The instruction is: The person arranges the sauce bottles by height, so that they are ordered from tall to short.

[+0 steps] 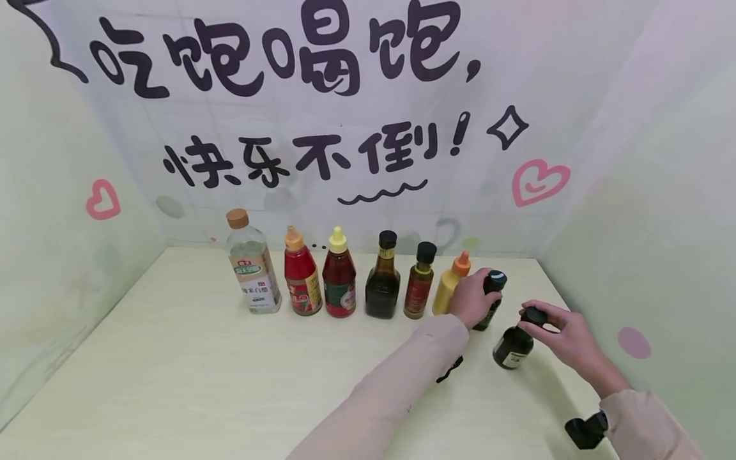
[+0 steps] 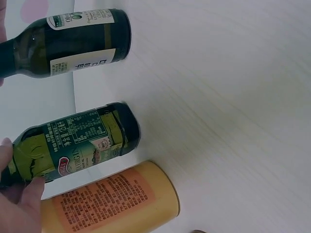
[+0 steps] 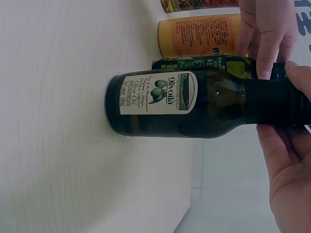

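My left hand (image 1: 470, 299) grips the neck of a green olive oil bottle (image 2: 77, 143), to the right of a yellow squeeze bottle (image 1: 444, 295) with an orange tip. In the head view, the hand hides part of both bottles. With thumb and fingers, my right hand (image 1: 566, 335) holds a dark, round olive oil bottle (image 3: 155, 102) by its neck and black cap. This bottle stands slightly tilted, nearer to me and farther right than the green one. Its white label faces the right wrist camera.
Leftward along the back stand a small dark sauce bottle (image 1: 419, 287), a soy sauce bottle (image 1: 383, 287), two red squeeze bottles (image 1: 340, 284) (image 1: 301, 281) and a clear vinegar bottle (image 1: 253, 275). Printed walls enclose the pale table (image 1: 230, 383) at the back and sides.
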Motion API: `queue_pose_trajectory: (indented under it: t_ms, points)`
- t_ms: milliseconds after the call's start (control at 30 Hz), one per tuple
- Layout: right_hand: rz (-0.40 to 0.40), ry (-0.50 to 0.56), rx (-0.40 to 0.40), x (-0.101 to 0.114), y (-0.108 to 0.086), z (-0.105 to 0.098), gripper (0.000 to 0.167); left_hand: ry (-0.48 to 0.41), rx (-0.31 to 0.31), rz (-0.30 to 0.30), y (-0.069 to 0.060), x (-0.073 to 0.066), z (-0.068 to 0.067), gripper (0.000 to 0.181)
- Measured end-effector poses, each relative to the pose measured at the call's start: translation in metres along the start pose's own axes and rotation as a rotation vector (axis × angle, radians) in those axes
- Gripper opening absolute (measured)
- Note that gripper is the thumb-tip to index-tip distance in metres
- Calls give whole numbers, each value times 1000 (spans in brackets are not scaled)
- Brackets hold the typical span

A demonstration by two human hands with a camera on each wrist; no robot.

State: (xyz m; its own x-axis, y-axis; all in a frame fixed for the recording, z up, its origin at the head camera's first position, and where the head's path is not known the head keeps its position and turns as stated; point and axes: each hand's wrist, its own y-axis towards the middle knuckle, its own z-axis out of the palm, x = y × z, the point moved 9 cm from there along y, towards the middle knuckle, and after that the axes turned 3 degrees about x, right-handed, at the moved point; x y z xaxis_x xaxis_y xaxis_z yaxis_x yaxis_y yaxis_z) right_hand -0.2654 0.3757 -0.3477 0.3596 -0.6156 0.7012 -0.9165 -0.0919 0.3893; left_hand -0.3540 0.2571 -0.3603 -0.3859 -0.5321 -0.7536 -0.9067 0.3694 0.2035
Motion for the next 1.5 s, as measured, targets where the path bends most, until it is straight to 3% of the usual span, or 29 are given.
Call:
queue_pose_trajectory:
  t_ms: [367,700,967,1233,1500]
  points:
    - [5,-27,-4,0,0,4,29,60,-48,-43,0,3,-3,36]
    - [-8,8,-11,3,1,6,27,52,-71,-47,0,6,-6,36]
    - [-12,0,-16,3,1,6,27,55,-40,-13,0,5,-6,39]
    - [-22,-8,-24,1,1,3,27,99,56,12,-2,3,-1,51]
    - [-5,-13,-16,0,-1,0,27,120,70,52,-6,-1,0,59]
